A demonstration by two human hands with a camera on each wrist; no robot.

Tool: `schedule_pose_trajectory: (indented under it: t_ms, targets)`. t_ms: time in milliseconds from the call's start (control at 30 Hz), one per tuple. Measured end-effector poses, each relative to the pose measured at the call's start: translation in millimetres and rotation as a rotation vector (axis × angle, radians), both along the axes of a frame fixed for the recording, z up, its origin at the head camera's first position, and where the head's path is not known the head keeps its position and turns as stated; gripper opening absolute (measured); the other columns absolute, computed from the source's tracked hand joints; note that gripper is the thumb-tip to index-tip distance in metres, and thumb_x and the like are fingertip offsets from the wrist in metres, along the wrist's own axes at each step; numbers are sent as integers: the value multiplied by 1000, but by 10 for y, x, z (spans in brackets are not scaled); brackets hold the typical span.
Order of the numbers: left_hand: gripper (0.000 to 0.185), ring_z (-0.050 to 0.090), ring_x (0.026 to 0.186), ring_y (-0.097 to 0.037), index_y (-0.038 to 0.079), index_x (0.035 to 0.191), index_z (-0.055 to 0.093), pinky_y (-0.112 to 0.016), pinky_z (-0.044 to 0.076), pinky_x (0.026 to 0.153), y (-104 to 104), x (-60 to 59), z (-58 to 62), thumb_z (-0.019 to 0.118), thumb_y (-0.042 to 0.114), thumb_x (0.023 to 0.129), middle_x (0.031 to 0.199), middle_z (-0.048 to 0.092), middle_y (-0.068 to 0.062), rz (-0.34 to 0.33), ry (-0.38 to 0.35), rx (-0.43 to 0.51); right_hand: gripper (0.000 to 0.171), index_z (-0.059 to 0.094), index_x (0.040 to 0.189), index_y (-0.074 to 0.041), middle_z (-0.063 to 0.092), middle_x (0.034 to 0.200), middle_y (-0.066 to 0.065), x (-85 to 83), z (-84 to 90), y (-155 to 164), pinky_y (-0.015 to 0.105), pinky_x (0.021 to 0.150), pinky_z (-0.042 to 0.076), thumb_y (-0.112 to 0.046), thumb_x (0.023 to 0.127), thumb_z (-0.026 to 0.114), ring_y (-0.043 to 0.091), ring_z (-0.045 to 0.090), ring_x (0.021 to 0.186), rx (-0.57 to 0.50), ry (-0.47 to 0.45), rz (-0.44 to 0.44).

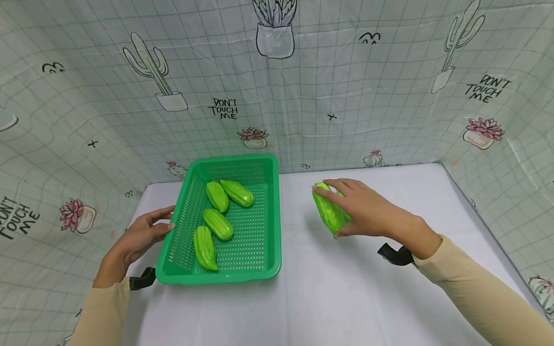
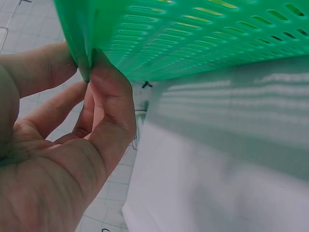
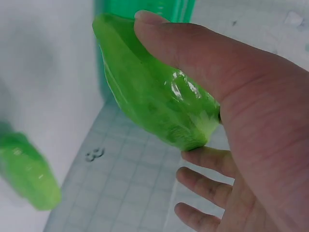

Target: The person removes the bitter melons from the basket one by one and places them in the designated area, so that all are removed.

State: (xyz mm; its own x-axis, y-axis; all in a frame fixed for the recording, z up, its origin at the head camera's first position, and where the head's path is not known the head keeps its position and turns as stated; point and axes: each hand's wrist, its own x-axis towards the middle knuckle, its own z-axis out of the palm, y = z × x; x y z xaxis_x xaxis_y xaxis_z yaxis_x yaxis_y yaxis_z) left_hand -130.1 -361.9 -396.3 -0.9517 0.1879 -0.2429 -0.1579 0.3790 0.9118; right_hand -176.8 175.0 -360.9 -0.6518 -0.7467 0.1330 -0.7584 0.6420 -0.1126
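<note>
My left hand (image 1: 140, 236) pinches the left rim of a green plastic basket (image 1: 270, 276) between thumb and fingers; in the left wrist view, the thumb and fingertips meet over the basket's edge (image 2: 75, 34). Several glossy green ridged vegetables (image 1: 218, 223), cucumber-like in shape, lie in the basket's left and upper parts. To the right of the basket, my right hand (image 1: 368, 206) holds another green ridged vegetable (image 1: 327, 211) by its two ends, thumb at one and fingers at the other. A further green vegetable (image 3: 29, 171) lies on the table in the right wrist view, mostly hidden behind the hand in the head view.
White cloth covers the table (image 1: 320, 298) under the basket. A grid-patterned curtain (image 1: 303, 86) with cactus prints stands along the back and both sides. Each wrist carries a black camera mount (image 1: 395, 254) below the beige sleeve (image 1: 476, 288).
</note>
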Motion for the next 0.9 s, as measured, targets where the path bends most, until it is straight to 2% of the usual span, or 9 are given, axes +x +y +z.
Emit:
schedule_pose_trajectory:
  t_ms: [500, 900]
  targets:
    - [69, 67, 92, -6, -8, 165, 20, -21, 55, 87, 14, 19, -12, 56, 11, 110, 144, 38, -25, 13, -2, 1, 112, 40, 161, -11, 47, 155, 22, -38, -247, 417, 64, 115, 38, -31, 69, 102, 44, 47, 140, 2, -2, -47]
    - [68, 67, 91, -6, -8, 165, 20, -22, 56, 86, 10, 10, -3, 56, 10, 110, 141, 40, -24, 12, 8, 1, 114, 40, 160, -7, 49, 150, 28, -168, -356, 659, 69, 111, 39, -31, 68, 102, 49, 49, 137, -14, -25, -115]
